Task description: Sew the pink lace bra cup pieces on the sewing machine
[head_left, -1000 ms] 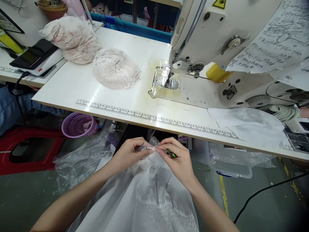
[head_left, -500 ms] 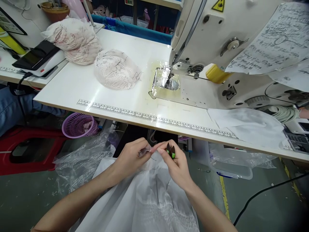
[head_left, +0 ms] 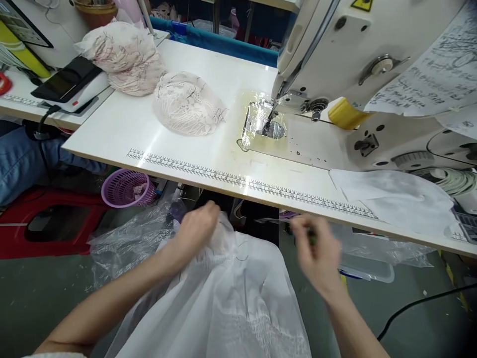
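Note:
A white garment [head_left: 231, 298] with gathered, shirred stitching and loose dark threads lies over my lap. My left hand [head_left: 197, 226] is closed on its upper edge, just below the table's front. Off to the right, my right hand [head_left: 316, 248] is smeared by motion and apart from the garment. Within its curled fingers shows a bit of the thread snips [head_left: 311, 235], dark and green, mostly hidden by the palm. A thin pale strand [head_left: 268, 220] reaches leftward from its fingertips; I cannot tell its kind.
A sewing machine [head_left: 328, 59] stands on the white table [head_left: 208, 164]. White lace pieces [head_left: 188, 104], a bundled pile [head_left: 126, 59] and white cloth [head_left: 398, 194] lie on top. Below are a purple basket [head_left: 128, 189], red stool [head_left: 55, 199], clear plastic and a black cable [head_left: 413, 303].
My right hand has pulled away from my left to the right, with the snips in its palm and a strand trailing. The left has shifted slightly left with the garment. The view has turned slightly.

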Available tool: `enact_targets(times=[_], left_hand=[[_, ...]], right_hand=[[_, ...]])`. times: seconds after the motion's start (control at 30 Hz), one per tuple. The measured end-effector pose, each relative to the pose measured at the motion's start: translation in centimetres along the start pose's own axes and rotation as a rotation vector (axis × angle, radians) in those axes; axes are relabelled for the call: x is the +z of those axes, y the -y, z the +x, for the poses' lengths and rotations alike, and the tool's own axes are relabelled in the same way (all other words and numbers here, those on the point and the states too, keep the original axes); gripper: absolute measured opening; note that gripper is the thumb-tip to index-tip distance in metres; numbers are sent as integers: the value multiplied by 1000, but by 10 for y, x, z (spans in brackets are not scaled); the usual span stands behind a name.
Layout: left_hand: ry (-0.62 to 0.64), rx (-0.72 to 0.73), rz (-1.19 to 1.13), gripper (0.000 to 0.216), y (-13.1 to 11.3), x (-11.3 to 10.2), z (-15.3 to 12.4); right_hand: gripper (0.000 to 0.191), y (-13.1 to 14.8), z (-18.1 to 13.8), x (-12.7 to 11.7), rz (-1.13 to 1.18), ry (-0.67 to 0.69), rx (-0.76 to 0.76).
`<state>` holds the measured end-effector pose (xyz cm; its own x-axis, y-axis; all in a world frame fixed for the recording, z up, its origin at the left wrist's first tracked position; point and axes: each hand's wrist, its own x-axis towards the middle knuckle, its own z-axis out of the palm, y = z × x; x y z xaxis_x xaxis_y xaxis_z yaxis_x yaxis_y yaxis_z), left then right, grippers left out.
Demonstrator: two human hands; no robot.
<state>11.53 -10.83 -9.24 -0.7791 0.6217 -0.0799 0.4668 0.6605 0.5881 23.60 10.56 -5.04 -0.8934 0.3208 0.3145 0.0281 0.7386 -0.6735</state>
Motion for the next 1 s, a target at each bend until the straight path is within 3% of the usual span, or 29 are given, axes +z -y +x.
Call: enact_targets(times=[0.07, 0.1, 0.13, 0.2, 0.23, 0.4, 0.5, 0.6, 0.77, 1.0], left_hand=[[9, -29, -54, 19, 11, -8, 1], [30, -33, -122, 19, 14, -12, 1], [66, -38, -231, 19, 14, -14, 1], [167, -60, -505, 19, 8, -17, 2], [223, -76, -636, 18, 3, -17, 2], [395, -104, -909, 16, -17, -17, 5], [439, -118, -969, 16, -22, -19, 6], [440, -108, -991, 16, -25, -20, 7], [424, -55, -1002, 15, -28, -20, 5], [353, -26, -910, 14, -32, -22, 2]], right_hand=[[14, -13, 6, -23, -142, -225, 138], [20, -21, 7, -34, -165, -162, 185], [25, -29, 8, -43, -167, -15, 212], [27, -47, 4, -57, -164, 386, 255], [27, -56, 0, -61, -193, 518, 260], [37, -67, -16, -62, -489, 500, 317], [33, -46, -9, -48, -332, 473, 292], [33, -20, 7, -25, -16, 431, 216], [28, 5, 25, 11, 433, 463, 301], [31, -1, 31, 28, 609, 739, 352]])
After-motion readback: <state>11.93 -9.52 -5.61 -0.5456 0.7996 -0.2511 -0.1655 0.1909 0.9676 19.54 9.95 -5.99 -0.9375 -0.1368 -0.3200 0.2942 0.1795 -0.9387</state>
